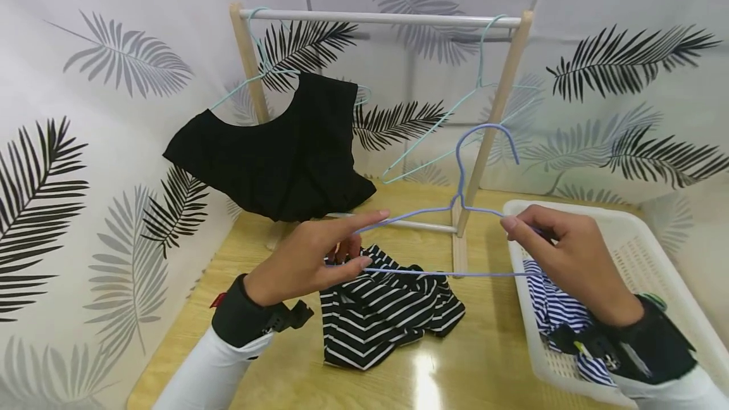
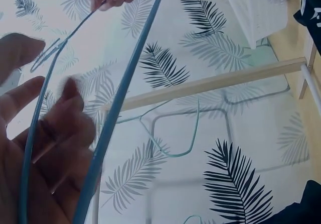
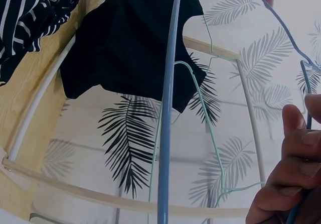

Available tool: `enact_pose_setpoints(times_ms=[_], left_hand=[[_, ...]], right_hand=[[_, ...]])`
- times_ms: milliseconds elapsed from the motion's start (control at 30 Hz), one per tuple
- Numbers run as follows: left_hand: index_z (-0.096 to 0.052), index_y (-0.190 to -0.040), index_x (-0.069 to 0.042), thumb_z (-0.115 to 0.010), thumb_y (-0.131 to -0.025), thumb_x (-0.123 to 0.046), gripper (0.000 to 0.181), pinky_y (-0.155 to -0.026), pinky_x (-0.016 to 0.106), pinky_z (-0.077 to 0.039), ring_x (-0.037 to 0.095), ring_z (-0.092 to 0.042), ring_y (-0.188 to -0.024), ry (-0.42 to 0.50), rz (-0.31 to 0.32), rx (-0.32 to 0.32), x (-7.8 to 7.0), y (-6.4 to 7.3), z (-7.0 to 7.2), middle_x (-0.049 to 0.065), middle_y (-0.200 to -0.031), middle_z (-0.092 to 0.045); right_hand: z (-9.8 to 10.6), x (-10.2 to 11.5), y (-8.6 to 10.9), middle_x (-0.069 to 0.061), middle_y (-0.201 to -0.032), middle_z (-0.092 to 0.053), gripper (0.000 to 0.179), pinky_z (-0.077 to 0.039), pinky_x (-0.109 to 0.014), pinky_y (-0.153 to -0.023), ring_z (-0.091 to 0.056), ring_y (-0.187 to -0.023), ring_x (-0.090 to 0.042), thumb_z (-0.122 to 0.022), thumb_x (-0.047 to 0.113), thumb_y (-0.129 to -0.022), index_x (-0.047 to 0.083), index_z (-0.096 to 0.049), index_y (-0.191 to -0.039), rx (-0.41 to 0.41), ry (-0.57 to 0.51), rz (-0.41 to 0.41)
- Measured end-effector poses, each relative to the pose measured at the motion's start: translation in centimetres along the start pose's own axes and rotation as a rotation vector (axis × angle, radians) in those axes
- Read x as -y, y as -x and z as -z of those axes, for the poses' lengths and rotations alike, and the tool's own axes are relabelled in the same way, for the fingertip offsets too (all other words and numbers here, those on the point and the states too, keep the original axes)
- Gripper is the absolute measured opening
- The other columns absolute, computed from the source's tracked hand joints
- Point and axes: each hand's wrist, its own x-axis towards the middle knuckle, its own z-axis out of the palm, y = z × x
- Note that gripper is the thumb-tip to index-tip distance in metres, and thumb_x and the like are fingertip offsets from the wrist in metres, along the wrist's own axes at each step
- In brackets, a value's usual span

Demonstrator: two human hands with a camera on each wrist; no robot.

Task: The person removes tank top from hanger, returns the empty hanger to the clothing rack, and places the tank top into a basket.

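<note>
A blue-purple clothes hanger (image 1: 462, 176) is held up in front of me between both hands, hook upward. My left hand (image 1: 310, 261) holds its left end, with index finger and thumb stretched out and the other fingers bent inside the frame. My right hand (image 1: 575, 258) grips the right end, its fingers (image 3: 296, 169) curled round the wire in the right wrist view. Beneath the hanger, a black-and-white striped garment (image 1: 370, 321) lies crumpled on the wooden table (image 1: 478, 359). No garment is on the held hanger.
Behind stands a rack with wooden posts and a pale rail (image 1: 381, 18). A black top (image 1: 285, 150) hangs at its left on a mint hanger; a bare mint hanger (image 1: 424, 138) hangs at its right. A white basket (image 1: 529, 347) at right contains blue-and-white striped cloth (image 1: 555, 305).
</note>
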Motion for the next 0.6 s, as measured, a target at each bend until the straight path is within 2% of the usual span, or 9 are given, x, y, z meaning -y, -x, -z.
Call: enact_pose_setpoints(times_ms=[100, 233, 433, 600], left_hand=[[-0.046, -0.145, -0.016, -0.058, -0.097, -0.015, 0.049, -0.053, 0.017, -0.033, 0.002, -0.035, -0.056, -0.031, 0.004, -0.019, -0.2, 0.3, 0.2, -0.008, -0.066, -0.041], [-0.049, -0.143, -0.017, -0.052, -0.099, -0.006, 0.046, -0.054, 0.017, -0.030, 0.003, -0.028, -0.057, -0.070, -0.010, -0.060, -0.2, 0.7, 0.4, -0.009, -0.067, -0.040], [-0.053, -0.140, -0.017, -0.051, -0.098, -0.004, 0.043, -0.052, 0.016, -0.027, 0.002, -0.025, -0.054, -0.103, -0.008, -0.105, -0.2, 0.9, 1.1, -0.010, -0.066, -0.042], [-0.060, -0.132, -0.010, -0.054, -0.098, -0.005, 0.035, -0.051, 0.015, -0.030, 0.001, -0.034, -0.054, -0.090, 0.019, -0.157, -0.2, 1.1, 1.3, -0.008, -0.066, -0.046]], right_hand=[[-0.4, 0.0, -0.3, 0.009, -0.064, -0.055, 0.019, -0.033, -0.022, -0.050, -0.043, -0.053, -0.004, -0.068, 0.013, -0.091, 0.023, -0.065, -0.074, 0.008, -0.005, -0.005], [-0.7, 0.2, -0.6, 0.008, -0.064, -0.055, 0.016, -0.033, -0.023, -0.047, -0.042, -0.051, -0.006, -0.068, 0.013, -0.090, 0.020, -0.066, -0.076, 0.040, -0.018, 0.002], [-0.7, 0.3, -1.3, 0.011, -0.064, -0.054, 0.015, -0.032, -0.022, -0.048, -0.042, -0.052, -0.005, -0.069, 0.011, -0.089, 0.023, -0.067, -0.079, 0.054, -0.014, 0.051], [-0.1, 0.6, -1.9, 0.011, -0.072, -0.060, 0.007, -0.038, -0.017, -0.058, -0.051, -0.063, -0.003, -0.070, 0.011, -0.088, 0.018, -0.071, -0.089, 0.053, 0.010, 0.059]])
